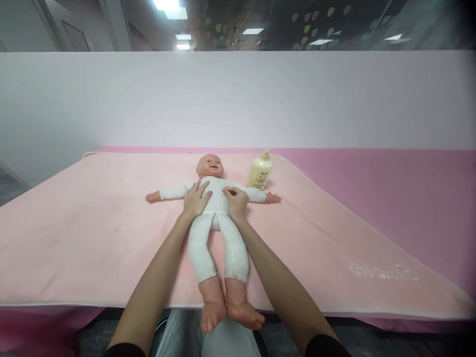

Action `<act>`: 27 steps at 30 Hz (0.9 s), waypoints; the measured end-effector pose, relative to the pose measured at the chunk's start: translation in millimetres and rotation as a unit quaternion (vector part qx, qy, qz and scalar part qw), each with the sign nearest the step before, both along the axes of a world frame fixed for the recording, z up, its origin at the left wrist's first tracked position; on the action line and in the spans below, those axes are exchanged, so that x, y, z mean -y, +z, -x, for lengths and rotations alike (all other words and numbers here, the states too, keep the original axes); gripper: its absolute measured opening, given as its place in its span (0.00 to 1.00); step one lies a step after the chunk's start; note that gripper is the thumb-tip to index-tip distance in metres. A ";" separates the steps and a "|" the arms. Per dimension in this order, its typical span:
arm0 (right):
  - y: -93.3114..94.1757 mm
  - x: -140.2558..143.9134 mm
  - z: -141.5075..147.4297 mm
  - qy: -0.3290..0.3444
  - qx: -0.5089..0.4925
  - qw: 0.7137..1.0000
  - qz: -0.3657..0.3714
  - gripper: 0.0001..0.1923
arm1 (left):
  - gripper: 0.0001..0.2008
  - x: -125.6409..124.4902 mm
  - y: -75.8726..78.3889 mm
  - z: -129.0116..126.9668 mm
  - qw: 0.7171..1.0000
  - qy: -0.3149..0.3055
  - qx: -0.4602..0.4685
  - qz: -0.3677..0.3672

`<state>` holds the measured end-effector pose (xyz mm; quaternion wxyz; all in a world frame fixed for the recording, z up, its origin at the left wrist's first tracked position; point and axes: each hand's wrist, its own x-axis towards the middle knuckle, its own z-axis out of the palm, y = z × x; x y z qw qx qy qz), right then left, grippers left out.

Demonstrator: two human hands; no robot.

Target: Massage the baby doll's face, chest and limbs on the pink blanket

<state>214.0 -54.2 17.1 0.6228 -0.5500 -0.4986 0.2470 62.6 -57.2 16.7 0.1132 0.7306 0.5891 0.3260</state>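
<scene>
A baby doll [215,198] in a white cloth body lies on its back, arms spread, head away from me and feet over the table's front edge. My left hand [195,199] rests flat on the left side of its chest, fingers apart. On the other side of the chest, my right hand [237,201] is closed, with thumb and forefinger together against the white cloth. Whether anything is pinched between them is hidden. Beside the doll's arm, behind my right hand, stands a pale yellow pump bottle [260,171].
A pink blanket [92,233] with white lettering at the right covers much of the table. Darker pink cloth [390,198] shows beyond its right edge. A white partition [238,99] rises behind the table. My legs [208,339] are below the front edge.
</scene>
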 end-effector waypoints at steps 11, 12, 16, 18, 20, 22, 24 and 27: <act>7.5 22.6 14.0 0.288 0.228 0.923 -0.118 0.09 | 0.16 -10.1 -17.3 20.2 0.960 0.012 0.274 -0.051; 8.6 23.7 13.4 0.301 0.264 0.910 -0.113 0.09 | 0.16 -10.2 -17.1 20.2 0.959 0.022 0.278 -0.051; 10.9 23.0 12.4 0.303 0.388 0.868 -0.069 0.15 | 0.17 -11.3 -17.8 19.3 0.956 0.030 0.287 -0.057; 10.9 20.7 14.2 0.267 0.435 0.859 -0.042 0.16 | 0.17 -11.5 -18.6 18.7 0.953 0.024 0.295 -0.061; 10.9 18.2 16.6 0.225 0.467 0.855 -0.011 0.18 | 0.18 -11.1 -19.2 18.1 0.952 0.019 0.299 -0.063; 11.0 15.8 18.2 0.192 0.484 0.853 0.023 0.21 | 0.19 -10.1 -19.4 17.9 0.954 0.017 0.293 -0.066; 10.9 13.4 18.2 0.165 0.485 0.857 0.054 0.24 | 0.22 -8.3 -18.5 18.3 0.959 0.015 0.275 -0.070; 9.0 9.1 14.9 0.122 0.457 0.876 0.094 0.27 | 0.25 -3.7 -13.8 19.2 0.970 -0.003 0.232 -0.070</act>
